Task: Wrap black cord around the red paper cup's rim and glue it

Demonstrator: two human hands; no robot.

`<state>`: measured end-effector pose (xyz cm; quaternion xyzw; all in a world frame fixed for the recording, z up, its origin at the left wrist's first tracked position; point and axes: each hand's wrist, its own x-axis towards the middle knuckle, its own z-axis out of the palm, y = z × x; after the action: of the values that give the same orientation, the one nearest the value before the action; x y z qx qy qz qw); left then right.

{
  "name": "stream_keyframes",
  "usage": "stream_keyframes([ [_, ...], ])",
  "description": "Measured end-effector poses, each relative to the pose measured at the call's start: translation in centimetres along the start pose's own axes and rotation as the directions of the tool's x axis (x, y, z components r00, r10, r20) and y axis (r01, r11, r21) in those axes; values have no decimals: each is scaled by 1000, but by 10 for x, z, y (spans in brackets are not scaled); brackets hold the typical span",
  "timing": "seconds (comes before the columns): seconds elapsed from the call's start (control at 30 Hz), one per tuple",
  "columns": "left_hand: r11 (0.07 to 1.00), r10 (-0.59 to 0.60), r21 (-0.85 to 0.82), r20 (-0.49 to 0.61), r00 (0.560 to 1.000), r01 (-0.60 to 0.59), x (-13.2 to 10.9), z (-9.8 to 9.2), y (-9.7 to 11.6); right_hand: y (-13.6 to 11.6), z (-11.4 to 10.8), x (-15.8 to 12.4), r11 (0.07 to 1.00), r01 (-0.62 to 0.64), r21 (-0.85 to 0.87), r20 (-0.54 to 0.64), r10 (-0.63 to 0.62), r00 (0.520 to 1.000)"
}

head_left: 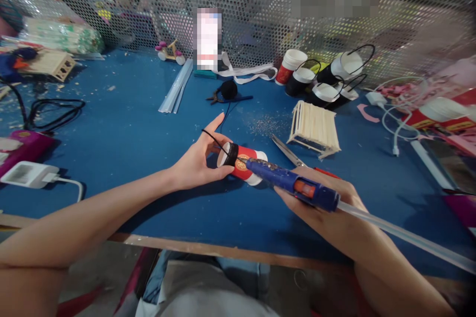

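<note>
My left hand (203, 158) holds a small red paper cup (245, 164) lying on its side on the blue table (122, 133). A black band wraps the cup near its base, and a thin black cord (213, 139) runs up from it over my fingers. My forefinger is stretched out while the other fingers grip the cup. My right hand (327, 208) is closed round a blue hot glue gun (290, 182). Its nozzle touches the cup beside the black band. A clear glue stick (405, 235) juts from the back of the gun.
Scissors (288, 152) and a small stick-built frame (315, 126) lie just beyond the cup. Several cups with black handles (327, 77) stand at the back right. Clear glue sticks (176, 88), cables (52, 111), a white charger (28, 173) and perforated mesh (260, 5) surround the area.
</note>
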<state>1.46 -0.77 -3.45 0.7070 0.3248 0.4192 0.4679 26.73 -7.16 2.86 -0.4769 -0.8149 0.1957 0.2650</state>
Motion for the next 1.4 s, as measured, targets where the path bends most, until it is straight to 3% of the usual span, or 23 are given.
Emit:
stream_keyframes([
  [0.13,1000,-3,11,0,1000,3,0,0,0,1,1,-1,1000,5,-8,35,-5,999],
  [0.27,1000,2,5,12,1000,-3,0,-1,0,4,1,-1,1000,8,-8,-25,-8,1000],
  [0.43,1000,15,24,10,1000,-15,1,-1,1,4,1,-1,1000,6,5,52,-6,999],
  [0.6,998,43,35,30,999,-44,2,-1,3,9,4,-1,1000,-3,-26,-70,1,998],
  [1.07,981,178,54,120,977,-186,2,-5,-4,1,-3,10,994,-54,-96,-44,50,998],
  [1.23,975,195,85,126,973,-206,2,-5,-5,-1,-6,8,996,-26,-86,24,29,999],
  [1.4,969,219,82,152,964,-233,1,-5,-4,-6,-7,17,993,-66,-94,-40,62,997],
])
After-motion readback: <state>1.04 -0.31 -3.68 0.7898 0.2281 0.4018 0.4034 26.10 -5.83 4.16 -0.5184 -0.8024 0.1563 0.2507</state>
